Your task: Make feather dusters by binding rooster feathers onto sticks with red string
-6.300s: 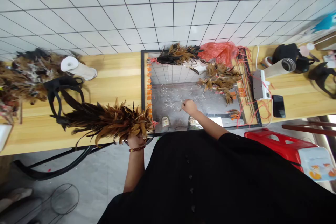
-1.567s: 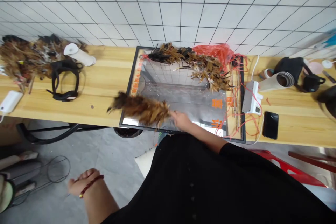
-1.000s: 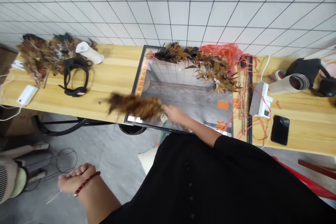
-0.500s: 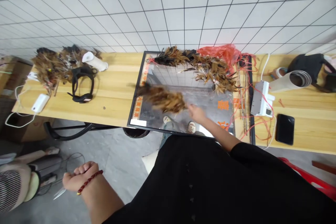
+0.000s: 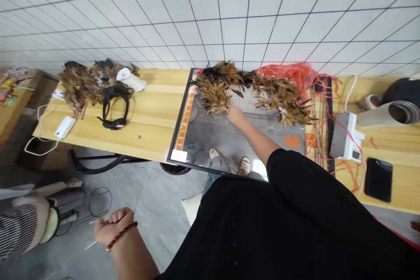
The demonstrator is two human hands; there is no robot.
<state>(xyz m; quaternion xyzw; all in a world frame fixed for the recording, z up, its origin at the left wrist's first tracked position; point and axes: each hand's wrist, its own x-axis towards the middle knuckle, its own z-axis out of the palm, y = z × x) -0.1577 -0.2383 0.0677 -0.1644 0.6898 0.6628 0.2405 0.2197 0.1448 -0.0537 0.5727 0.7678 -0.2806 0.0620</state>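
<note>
Feather duster (image 5: 214, 95) in the right hand (image 5: 235, 114), a person in a black shirt (image 5: 249, 227) is at a long bench (image 5: 155, 127) by a tiled wall (image 5: 170, 13). Right under that hand is a big mirror (image 5: 200, 140) with a black edge and orange writing. Past the hand, along the back of the mirror, are more feathers (image 5: 284, 100). Far to its left is a pile of feathers (image 5: 87, 81). A crumpled red bag (image 5: 288, 72) is behind the feathers to its right. The duster is over the mirror, just ahead and left of the right hand, which is closed on its end. I can't tell if it touches the glass. Well to that hand's right is a black phone (image 5: 379, 179). The left hand (image 5: 114, 225) is low, away from the bench, with a red bracelet (image 5: 122, 236) at its wrist. Its fingers curl around a thin shiny thing (image 5: 90, 245), and I can't tell what that is.
</note>
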